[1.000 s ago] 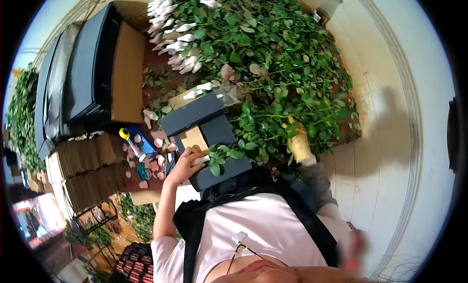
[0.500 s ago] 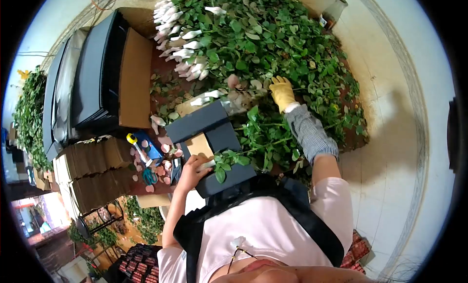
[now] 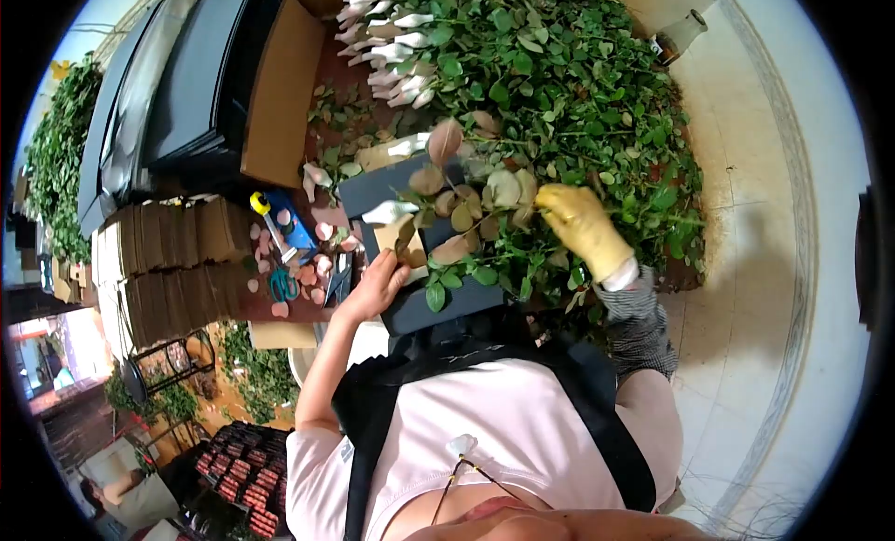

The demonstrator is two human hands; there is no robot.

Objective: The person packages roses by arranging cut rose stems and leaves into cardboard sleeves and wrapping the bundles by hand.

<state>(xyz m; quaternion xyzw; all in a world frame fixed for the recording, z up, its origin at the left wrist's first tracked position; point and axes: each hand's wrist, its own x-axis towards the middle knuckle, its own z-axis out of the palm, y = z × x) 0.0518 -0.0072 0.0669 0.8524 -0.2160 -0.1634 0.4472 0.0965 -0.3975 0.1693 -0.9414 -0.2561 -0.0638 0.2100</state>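
Note:
My right hand (image 3: pixel 587 232), in a yellow glove, is closed around the stem of a rose. Its brownish-green leaves (image 3: pixel 463 210) and white-netted bud (image 3: pixel 390 212) stretch left over a dark grey cardboard sheet (image 3: pixel 446 305). My left hand (image 3: pixel 376 287) is bare and rests at that sheet's left side, by a piece of brown card (image 3: pixel 388 237). Its fingers curl at the head end of another rose, whose green leaves (image 3: pixel 436 295) lie on the sheet; the bud there is mostly hidden. More rose stems (image 3: pixel 517 261) lie beneath the right hand.
A big heap of leafy roses (image 3: pixel 569 94) with netted buds (image 3: pixel 396 52) covers the table's far side. At left stand dark cardboard sheets (image 3: pixel 200 84) and brown card stacks (image 3: pixel 172 261). Scissors (image 3: pixel 282 284), a yellow-ended tool (image 3: pixel 261 204) and petals lie nearby. A glass bottle (image 3: pixel 679 36) stands at right.
My right hand has drawn back from the heap toward me, bringing a rose whose bud now lies over the cardboard. My left hand has shifted slightly up the sheet.

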